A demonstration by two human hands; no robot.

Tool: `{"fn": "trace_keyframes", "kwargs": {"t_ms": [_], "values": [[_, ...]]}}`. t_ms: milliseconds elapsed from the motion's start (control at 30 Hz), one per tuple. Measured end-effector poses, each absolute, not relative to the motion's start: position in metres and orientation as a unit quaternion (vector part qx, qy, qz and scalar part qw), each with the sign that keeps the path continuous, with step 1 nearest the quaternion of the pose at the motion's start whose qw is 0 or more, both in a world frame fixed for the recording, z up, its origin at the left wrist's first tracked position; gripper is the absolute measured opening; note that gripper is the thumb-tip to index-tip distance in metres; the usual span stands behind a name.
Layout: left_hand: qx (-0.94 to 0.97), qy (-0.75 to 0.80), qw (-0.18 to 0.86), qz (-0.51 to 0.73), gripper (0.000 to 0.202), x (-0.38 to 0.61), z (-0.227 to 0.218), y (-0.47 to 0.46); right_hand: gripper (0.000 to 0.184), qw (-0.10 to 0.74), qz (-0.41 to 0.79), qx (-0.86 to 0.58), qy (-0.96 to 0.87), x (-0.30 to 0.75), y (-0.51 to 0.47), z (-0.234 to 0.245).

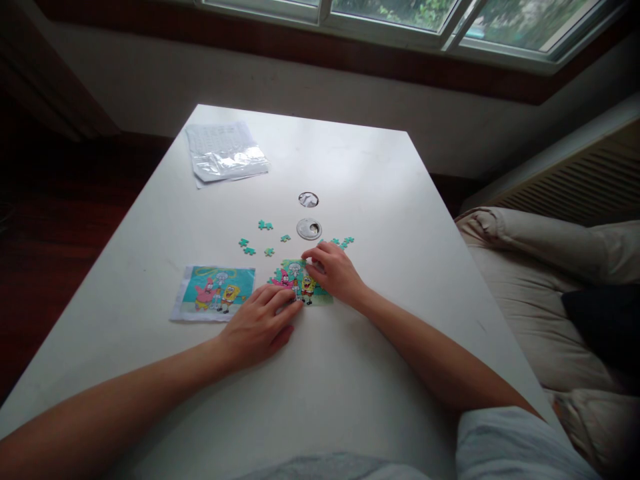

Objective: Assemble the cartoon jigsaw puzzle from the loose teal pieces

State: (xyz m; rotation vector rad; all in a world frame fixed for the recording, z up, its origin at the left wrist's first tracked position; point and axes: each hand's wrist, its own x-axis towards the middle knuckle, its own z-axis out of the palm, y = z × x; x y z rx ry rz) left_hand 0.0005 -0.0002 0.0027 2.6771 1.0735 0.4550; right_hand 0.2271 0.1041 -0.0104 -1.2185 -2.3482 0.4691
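A partly assembled jigsaw puzzle [307, 291] with cartoon characters lies on the white table between my hands. My left hand [261, 321] rests with its fingers stretched across the lower left of the puzzle, holding nothing. Over the upper right edge of the puzzle, my right hand [336, 272] has its fingers bent and drawn together; whatever is between the fingertips is hidden. Left of the puzzle, partly behind my left hand, lies a reference picture [213, 293] of the same characters. Several loose green puzzle pieces [249, 251] are scattered beyond, and more pieces [348, 241] lie past my right hand.
Two round fittings, a hole [309, 199] and a metal disc [309, 229], sit in the table [350, 167] past the puzzle. A plastic sleeve with papers [225, 153] lies at the far left corner. A beige couch [510, 287] stands along the right side.
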Motion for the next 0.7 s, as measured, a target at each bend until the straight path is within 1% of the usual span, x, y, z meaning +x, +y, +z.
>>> {"fn": "trace_keyframes", "kwargs": {"t_ms": [200,433,700], "values": [[0.910,0.367,0.112,0.156,0.042,0.0005,0.0020,-0.0004,0.012,0.225,0.141,-0.451,-0.852,0.2257,0.1035,-0.0115],[0.910,0.366,0.113,0.159,0.041,0.0007,0.0023,0.0003,0.006,0.236,0.137,-0.458,-0.846,0.2252,0.1043,-0.0142],[0.908,0.368,0.118,0.158,0.042,0.0003,0.0019,-0.0004,0.008,0.239,0.139,-0.455,-0.846,0.2267,0.1064,-0.0166]]}}
